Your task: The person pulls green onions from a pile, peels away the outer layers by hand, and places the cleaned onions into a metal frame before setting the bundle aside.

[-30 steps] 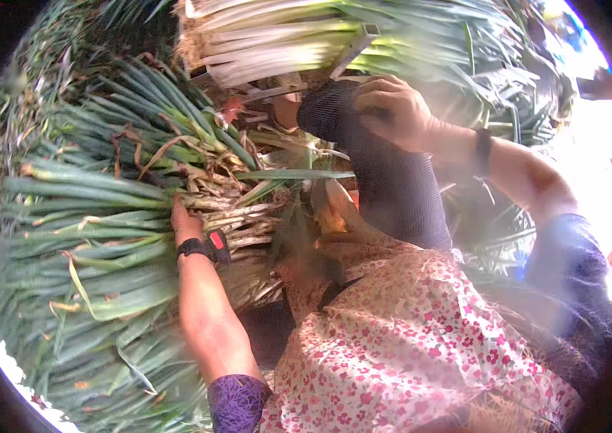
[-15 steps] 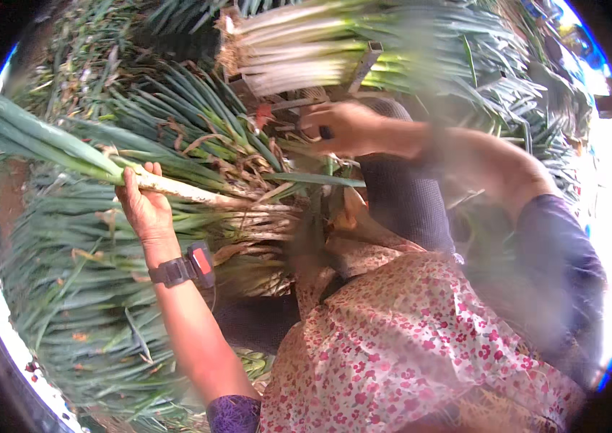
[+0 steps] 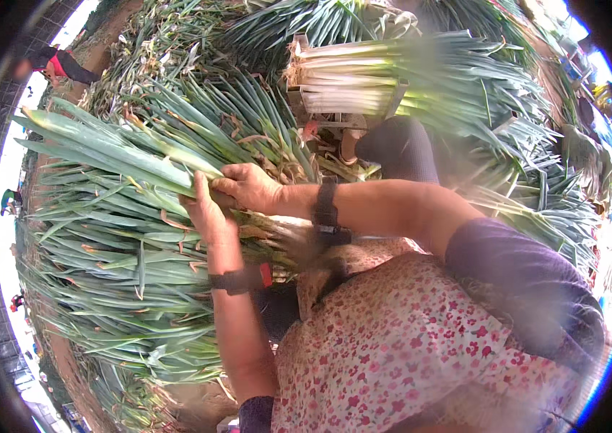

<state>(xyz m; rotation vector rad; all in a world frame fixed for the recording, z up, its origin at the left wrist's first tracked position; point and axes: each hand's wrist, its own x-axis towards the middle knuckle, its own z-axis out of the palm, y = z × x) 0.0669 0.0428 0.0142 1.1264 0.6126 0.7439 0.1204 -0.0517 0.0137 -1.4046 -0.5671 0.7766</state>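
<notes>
A large green onion [image 3: 122, 164] with long green leaves points to the far left. My left hand [image 3: 208, 213] is closed around it where the leaves meet the stalk. Right beside it, my right hand [image 3: 254, 189] has its fingers curled in on the same spot, pinching at the base of the leaves. Its pale stalk is mostly hidden behind my hands. Below and around both hands lies a big pile of uncleaned green onions [image 3: 125, 289], with soil-stained stalks and dry brown leaves toward my lap.
A metal rack [image 3: 398, 97] at the upper right bears white-stalked green onions [image 3: 353, 72], roots to the left. Leaf litter [image 3: 165, 61] covers the ground at the upper left. My knee [image 3: 400, 148] and floral apron [image 3: 392, 339] are close. A person [image 3: 60, 66] is far left.
My right hand has come from beside the knee and rack to the onion, meeting my left hand. The view has shifted, and the onion now sits nearer the middle.
</notes>
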